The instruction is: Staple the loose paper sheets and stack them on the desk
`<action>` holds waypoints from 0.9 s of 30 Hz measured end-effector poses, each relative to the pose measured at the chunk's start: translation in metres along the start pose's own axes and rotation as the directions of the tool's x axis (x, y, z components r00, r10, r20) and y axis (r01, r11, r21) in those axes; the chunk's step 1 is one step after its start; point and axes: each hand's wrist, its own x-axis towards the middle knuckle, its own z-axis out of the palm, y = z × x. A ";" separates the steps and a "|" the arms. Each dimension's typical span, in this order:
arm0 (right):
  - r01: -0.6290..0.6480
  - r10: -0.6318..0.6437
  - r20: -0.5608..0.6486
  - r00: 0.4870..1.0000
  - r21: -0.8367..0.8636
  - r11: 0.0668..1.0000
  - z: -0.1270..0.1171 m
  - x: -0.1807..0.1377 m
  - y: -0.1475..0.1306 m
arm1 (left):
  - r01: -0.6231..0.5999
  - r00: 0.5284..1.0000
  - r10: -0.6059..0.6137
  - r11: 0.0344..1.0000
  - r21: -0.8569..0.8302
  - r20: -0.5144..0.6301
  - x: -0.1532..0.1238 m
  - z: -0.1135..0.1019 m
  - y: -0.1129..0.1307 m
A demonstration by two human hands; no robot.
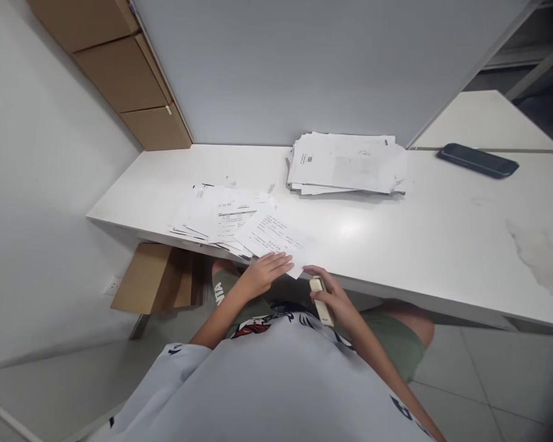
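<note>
My left hand (268, 271) lies with fingers stretched out on the lower edge of a printed sheet of paper (279, 236). That sheet is turned at an angle and overlaps a loose spread of printed papers (203, 212) on the left. In my right hand (338, 298) is a cream-coloured stapler (321, 302), held at the table's front edge. The stapler is close to the sheet's near corner, and I cannot tell whether it touches the paper. The fingertips of my right hand reach the table edge.
A thick stack of papers (348, 166) stands at the back of the white table (419, 239), against a grey panel (304, 67). A dark phone (478, 161) lies at the right. Cardboard boxes (124, 73) are piled at the left, and an open carton (147, 279) is below the table.
</note>
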 end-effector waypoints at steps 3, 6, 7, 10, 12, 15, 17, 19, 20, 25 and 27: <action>-0.044 0.042 0.082 0.996 0.027 0.999 -0.007 0.009 -0.012 | 0.021 0.997 -0.020 1.000 0.011 -0.074 -0.001 -0.003 -0.006; -0.137 0.104 0.194 0.975 0.167 0.976 -0.007 0.021 -0.024 | 0.044 0.988 -0.049 0.998 -0.040 -0.147 -0.004 -0.002 -0.014; -0.162 0.114 0.225 0.968 0.212 0.964 -0.005 0.025 -0.027 | 0.035 0.985 -0.045 0.997 -0.063 -0.169 -0.005 0.000 -0.015; -0.191 0.126 0.281 0.951 0.217 0.957 0.003 0.037 -0.037 | -0.015 0.976 -0.006 0.995 -0.095 -0.218 -0.007 0.007 -0.014; -0.162 0.118 0.277 0.954 0.141 0.977 0.008 0.043 -0.041 | -0.018 0.976 -0.002 0.996 -0.091 -0.218 -0.008 0.008 -0.014; -0.148 0.119 0.243 0.963 0.104 0.984 0.010 0.049 -0.046 | 0.095 0.972 -0.112 0.992 -0.087 -0.206 -0.011 0.001 -0.023; -0.221 0.183 0.264 0.947 0.122 0.967 0.008 0.053 -0.049 | 0.330 0.906 -0.339 0.941 -0.080 -0.252 -0.016 -0.005 -0.039; -0.268 0.228 0.300 0.926 0.100 0.958 0.003 0.056 -0.055 | 0.621 0.721 -0.615 0.778 -0.096 -0.320 -0.021 -0.008 -0.056; -0.254 0.224 0.304 0.926 0.061 0.965 0.000 0.058 -0.059 | 0.726 0.617 -0.712 0.679 -0.107 -0.334 -0.024 -0.008 -0.064; -0.088 0.162 0.237 0.958 -0.294 0.952 -0.018 0.068 -0.078 | 0.769 0.617 -0.750 0.639 -0.022 -0.239 -0.035 -0.002 -0.069; -0.068 0.162 0.194 0.967 -0.416 0.907 -0.026 0.071 -0.082 | 0.708 0.693 -0.692 0.706 0.010 -0.203 -0.036 0.000 -0.057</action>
